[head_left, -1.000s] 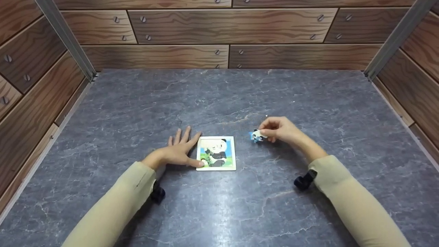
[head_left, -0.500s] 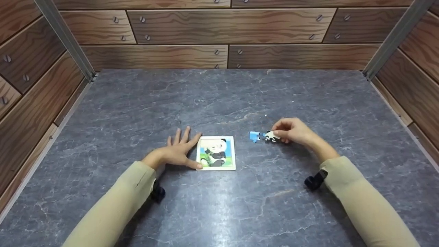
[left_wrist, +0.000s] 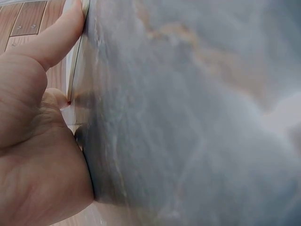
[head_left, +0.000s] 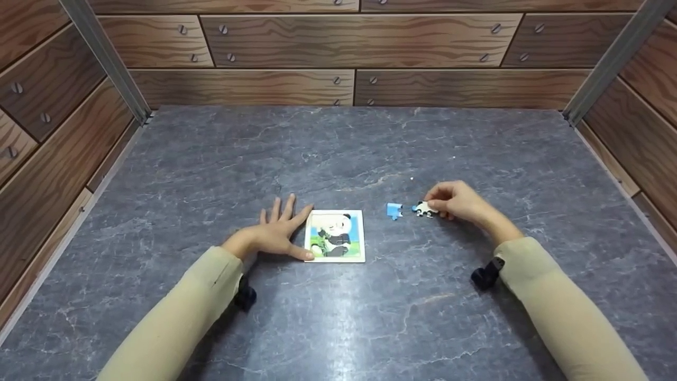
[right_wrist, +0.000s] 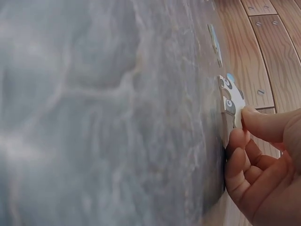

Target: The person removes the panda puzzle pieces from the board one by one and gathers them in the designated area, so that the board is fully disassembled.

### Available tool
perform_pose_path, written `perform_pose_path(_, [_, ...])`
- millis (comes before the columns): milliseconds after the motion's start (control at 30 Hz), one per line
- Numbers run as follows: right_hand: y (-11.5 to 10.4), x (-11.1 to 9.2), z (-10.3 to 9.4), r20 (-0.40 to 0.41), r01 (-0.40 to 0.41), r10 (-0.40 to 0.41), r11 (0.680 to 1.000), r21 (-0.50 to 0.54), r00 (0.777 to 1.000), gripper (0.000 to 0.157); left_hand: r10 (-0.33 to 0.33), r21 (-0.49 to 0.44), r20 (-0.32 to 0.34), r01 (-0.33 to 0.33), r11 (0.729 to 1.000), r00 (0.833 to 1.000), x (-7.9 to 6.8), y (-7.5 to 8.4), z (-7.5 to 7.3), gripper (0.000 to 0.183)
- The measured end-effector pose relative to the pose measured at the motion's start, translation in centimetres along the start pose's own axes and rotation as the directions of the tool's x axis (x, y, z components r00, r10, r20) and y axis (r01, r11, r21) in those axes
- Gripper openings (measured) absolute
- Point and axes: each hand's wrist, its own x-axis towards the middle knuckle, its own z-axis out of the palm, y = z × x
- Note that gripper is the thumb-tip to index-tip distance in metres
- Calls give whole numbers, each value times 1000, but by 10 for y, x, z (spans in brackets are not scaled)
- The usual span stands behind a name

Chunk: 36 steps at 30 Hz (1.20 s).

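In the head view, the left hand [head_left: 272,238] lies with fingers spread along the left side of a framed panda jigsaw puzzle [head_left: 338,260], its thumb on the lower left corner. The right hand [head_left: 457,203] pinches a panda-face jigsaw piece [head_left: 423,209], well to the right of the frame, over the dark marbled table [head_left: 338,159]. A blue jigsaw piece [head_left: 394,209] lies on the table between that piece and the frame.

In the left wrist view, the thumb rests against the frame's thin edge, seen nearly side-on. The frame looks flat, stiff and light, likely to slide on so smooth a top unless steadied at the rim.

In the right wrist view, thumb and fingertips hold the panda-face piece by its near edge, leaving the eyes and blue knob uncovered. Whether its far edge touches the table I cannot tell. It appears thin, rigid and very light, probably wood or thick card; its narrow knob seems the weakest part, so the broad sides offer the better grip. The blue piece, lying flat, would probably need a fingernail under one edge.
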Motion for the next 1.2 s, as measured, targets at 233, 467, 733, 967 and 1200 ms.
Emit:
perform_pose_path(233, [2,2,3,-28,4,-4,1000,11,1000,18,-7,-27,11,7,1000,1000,-1,-1,0,110])
perform_pose_path(467, [-5,2,11,-32,6,-6,1000,16,999,20,-5,-37,21,6,999,1000,0,-3,0,105])
perform_pose_path(733, [-22,4,29,8,48,-49,994,94,999,22,3,-29,20,-2,1000,1000,-1,-3,-1,104])
perform_pose_path(967, [-36,8,51,55,80,-89,987,142,995,21,-7,-25,19,8,1000,1000,0,-2,0,105])
perform_pose_path(1200, [-51,11,69,84,104,-117,984,142,990,20,-5,-31,25,6,1000,1000,0,-1,-1,104])
